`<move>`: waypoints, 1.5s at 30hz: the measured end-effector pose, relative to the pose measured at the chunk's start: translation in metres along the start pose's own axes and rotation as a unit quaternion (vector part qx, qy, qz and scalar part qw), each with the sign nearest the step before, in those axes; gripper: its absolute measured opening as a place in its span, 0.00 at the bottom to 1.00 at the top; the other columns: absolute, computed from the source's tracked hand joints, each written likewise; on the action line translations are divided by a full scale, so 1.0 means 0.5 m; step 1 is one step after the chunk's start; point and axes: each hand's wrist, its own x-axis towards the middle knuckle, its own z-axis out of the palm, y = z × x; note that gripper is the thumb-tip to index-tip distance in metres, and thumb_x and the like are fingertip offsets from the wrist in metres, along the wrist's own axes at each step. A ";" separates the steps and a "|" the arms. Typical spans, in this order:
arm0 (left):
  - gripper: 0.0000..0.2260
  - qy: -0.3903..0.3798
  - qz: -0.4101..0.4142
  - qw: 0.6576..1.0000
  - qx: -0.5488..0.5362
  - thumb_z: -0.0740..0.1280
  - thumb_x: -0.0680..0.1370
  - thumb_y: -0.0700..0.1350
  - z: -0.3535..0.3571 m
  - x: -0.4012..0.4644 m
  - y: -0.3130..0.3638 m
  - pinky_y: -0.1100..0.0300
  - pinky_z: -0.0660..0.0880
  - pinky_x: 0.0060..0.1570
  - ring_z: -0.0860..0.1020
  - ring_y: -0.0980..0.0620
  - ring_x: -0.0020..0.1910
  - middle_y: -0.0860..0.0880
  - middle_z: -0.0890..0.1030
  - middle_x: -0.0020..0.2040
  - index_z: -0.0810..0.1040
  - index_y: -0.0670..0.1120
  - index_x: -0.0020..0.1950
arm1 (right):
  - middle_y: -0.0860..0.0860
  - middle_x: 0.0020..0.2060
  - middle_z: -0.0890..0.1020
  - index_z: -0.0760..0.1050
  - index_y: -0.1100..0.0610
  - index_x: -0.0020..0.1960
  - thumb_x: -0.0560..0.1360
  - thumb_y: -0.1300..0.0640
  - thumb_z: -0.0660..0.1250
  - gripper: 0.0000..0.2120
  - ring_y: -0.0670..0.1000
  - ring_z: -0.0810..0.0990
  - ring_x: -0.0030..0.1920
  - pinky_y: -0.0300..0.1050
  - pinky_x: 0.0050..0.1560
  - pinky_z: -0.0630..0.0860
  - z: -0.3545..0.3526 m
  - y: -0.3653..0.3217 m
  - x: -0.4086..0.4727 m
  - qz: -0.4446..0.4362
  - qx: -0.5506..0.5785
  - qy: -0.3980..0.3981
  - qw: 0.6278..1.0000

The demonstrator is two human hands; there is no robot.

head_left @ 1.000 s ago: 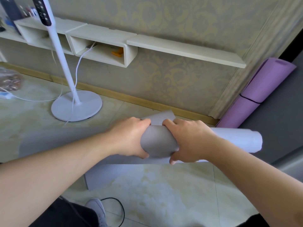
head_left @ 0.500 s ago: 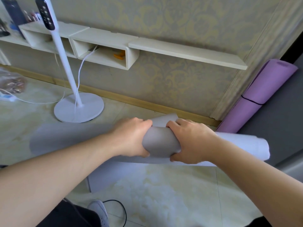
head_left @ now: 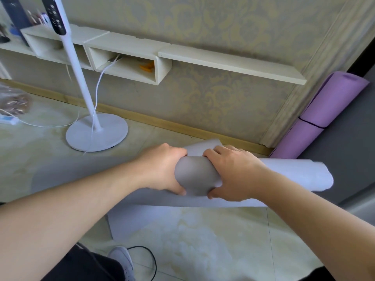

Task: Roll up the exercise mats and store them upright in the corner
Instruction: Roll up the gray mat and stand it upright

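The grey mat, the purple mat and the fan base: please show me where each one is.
grey mat (head_left: 195, 175): head view, rolled part between the two hands.
purple mat (head_left: 332, 102): head view, upper half of the standing roll.
fan base (head_left: 109, 132): head view, flat round disc.

Both hands gripped a grey mat (head_left: 194, 175) roll, left hand (head_left: 162, 169) beside right hand (head_left: 233, 173). A purple mat (head_left: 324, 112) stood rolled in the corner; a fan stand (head_left: 97, 132) stood left.

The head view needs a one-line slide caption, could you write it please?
Both hands, left hand and right hand, grip a grey mat; a purple mat stands in the corner.
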 end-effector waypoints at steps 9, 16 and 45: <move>0.35 0.002 0.020 0.997 0.081 0.80 0.62 0.68 0.019 -0.004 0.010 0.53 0.77 0.43 0.79 0.52 0.52 0.58 0.77 0.54 0.70 0.56 0.60 | 0.46 0.48 0.81 0.71 0.46 0.60 0.66 0.33 0.78 0.31 0.55 0.81 0.50 0.50 0.47 0.78 -0.009 0.004 0.010 0.020 0.023 -0.020 0.999; 0.25 -0.012 -0.015 0.999 -0.029 0.82 0.60 0.63 -0.001 -0.001 0.007 0.51 0.82 0.32 0.84 0.50 0.33 0.55 0.83 0.40 0.77 0.56 0.48 | 0.48 0.54 0.77 0.65 0.48 0.65 0.64 0.32 0.79 0.40 0.56 0.79 0.52 0.50 0.46 0.74 -0.004 -0.005 0.001 -0.010 -0.030 0.007 0.999; 0.31 0.027 0.036 0.995 0.092 0.80 0.63 0.65 0.018 0.009 0.018 0.54 0.70 0.37 0.80 0.49 0.49 0.56 0.79 0.52 0.70 0.55 0.56 | 0.46 0.56 0.78 0.65 0.45 0.68 0.65 0.32 0.79 0.40 0.55 0.79 0.56 0.51 0.51 0.76 0.004 -0.009 0.005 0.003 0.042 -0.012 0.999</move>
